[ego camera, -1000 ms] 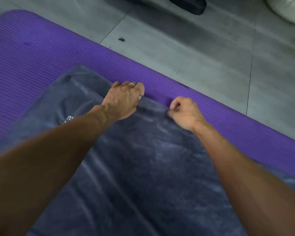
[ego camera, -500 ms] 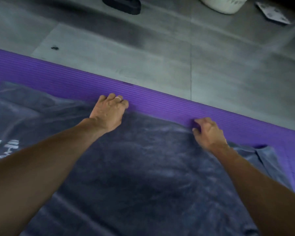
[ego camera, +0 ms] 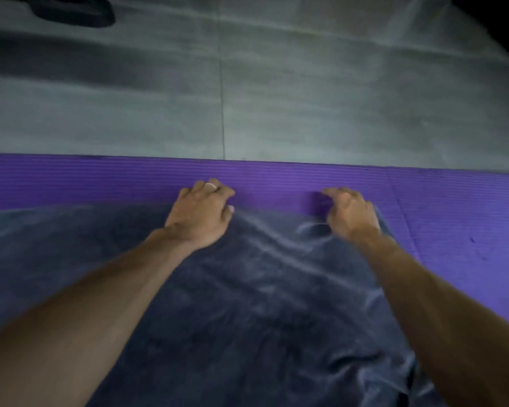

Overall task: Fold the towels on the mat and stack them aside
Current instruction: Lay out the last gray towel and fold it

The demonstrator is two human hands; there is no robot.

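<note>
A dark grey towel (ego camera: 247, 304) lies spread on a purple mat (ego camera: 100, 180) and covers most of the near part of it. The far edge of the towel runs along the mat, and a bare strip of purple shows beyond it.

The left hand (ego camera: 200, 212) is at this far edge, near the middle of the view. Its fingers are curled down over the hem and the thumb lies against the cloth, so it seems to grip the edge. There is a ring (ego camera: 210, 185) on one finger. The right hand (ego camera: 350, 212) is at the far right corner of the towel, with fingers bent around the cloth. The picture is blurred there, but it looks like a pinch on the corner. Wrinkles run in the towel between the two hands.

Beyond the mat is a grey tiled floor (ego camera: 306, 98). A dark object (ego camera: 77, 10) lies on it at the far left, too blurred to name. Both forearms cover parts of the towel.
</note>
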